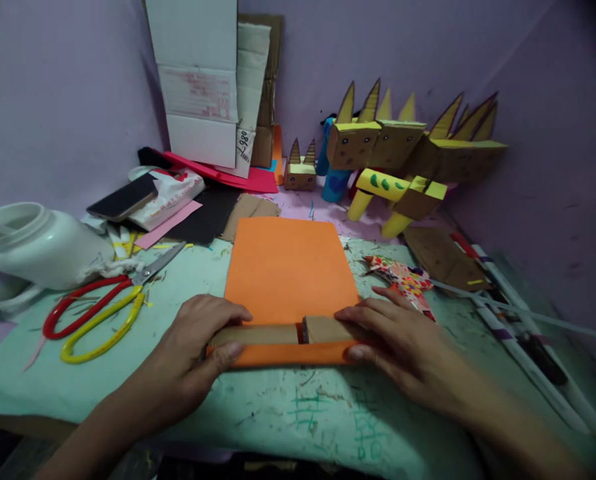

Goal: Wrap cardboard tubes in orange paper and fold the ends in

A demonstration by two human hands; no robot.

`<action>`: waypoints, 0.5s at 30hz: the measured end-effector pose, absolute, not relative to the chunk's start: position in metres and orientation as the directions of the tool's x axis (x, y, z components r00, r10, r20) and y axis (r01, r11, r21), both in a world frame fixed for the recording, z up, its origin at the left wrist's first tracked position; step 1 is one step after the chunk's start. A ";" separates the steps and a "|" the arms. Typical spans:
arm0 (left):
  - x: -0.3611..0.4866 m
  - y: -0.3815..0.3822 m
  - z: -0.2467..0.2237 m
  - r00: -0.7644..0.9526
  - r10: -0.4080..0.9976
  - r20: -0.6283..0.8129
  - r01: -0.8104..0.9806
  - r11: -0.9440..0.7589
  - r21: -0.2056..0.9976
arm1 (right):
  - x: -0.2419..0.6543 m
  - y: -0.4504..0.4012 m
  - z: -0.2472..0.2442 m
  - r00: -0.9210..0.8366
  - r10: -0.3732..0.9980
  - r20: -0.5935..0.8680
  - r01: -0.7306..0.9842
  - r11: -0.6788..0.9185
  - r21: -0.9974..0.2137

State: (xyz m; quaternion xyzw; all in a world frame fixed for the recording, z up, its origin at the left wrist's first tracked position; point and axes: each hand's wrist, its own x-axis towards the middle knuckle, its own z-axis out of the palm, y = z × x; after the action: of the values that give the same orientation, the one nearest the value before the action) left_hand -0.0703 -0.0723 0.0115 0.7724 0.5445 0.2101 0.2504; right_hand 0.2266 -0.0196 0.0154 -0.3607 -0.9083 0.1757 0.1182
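Both hands work at the near end of an orange sheet (291, 267), which lies flat on the table (258, 417) in front of the person. The left hand (193, 340) grips the left cardboard piece (271, 335), thumb on the near side and fingers beyond it; the right hand (405, 337) holds the right cardboard piece (325, 329) in the same way. The hands stand well apart, with a small gap between the two pieces in the middle. An orange strip shows along their near side; whether it is the sheet's own edge turned up is hard to tell under the fingers. The step in hand seems to be lining up the cardboard across the sheet. The next move calls for even thumb pressure on both sides, keeping the pieces straight. The scissors (139, 276) lie to the left, untouched.
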 end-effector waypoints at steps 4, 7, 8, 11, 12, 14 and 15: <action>-0.069 -0.064 0.020 0.354 0.935 0.003 0.742 -0.283 0.608 | 0.225 -0.017 0.019 -0.705 0.709 0.019 0.646 0.653 -0.395; -0.068 -0.059 0.022 0.397 0.917 0.027 0.753 -0.343 0.562 | 0.222 -0.017 0.021 -0.708 0.705 0.034 0.648 0.669 -0.364; -0.067 -0.059 0.021 0.409 0.911 0.054 0.756 -0.371 0.539 | 0.221 -0.018 0.021 -0.715 0.696 0.063 0.639 0.689 -0.342; -0.064 -0.060 0.014 0.404 0.894 0.196 0.756 -0.447 0.478 | 0.217 -0.020 0.019 -0.747 0.640 0.176 0.602 0.765 -0.228; -0.063 -0.062 0.012 0.393 0.884 0.252 0.756 -0.467 0.460 | 0.216 -0.021 0.017 -0.759 0.618 0.203 0.591 0.786 -0.184; -0.062 -0.064 0.006 0.372 0.860 0.348 0.760 -0.498 0.417 | 0.216 -0.023 0.012 -0.774 0.588 0.234 0.581 0.807 -0.108; -0.062 -0.064 0.003 0.372 0.845 0.385 0.764 -0.514 0.390 | 0.216 -0.023 0.010 -0.774 0.585 0.244 0.584 0.808 -0.085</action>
State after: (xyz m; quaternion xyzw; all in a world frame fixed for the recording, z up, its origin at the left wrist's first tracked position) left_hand -0.0620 -0.0640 0.0035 0.8250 0.4875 0.2763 0.0730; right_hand 0.2161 -0.0233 0.0100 -0.3102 -0.9417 0.0022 0.1301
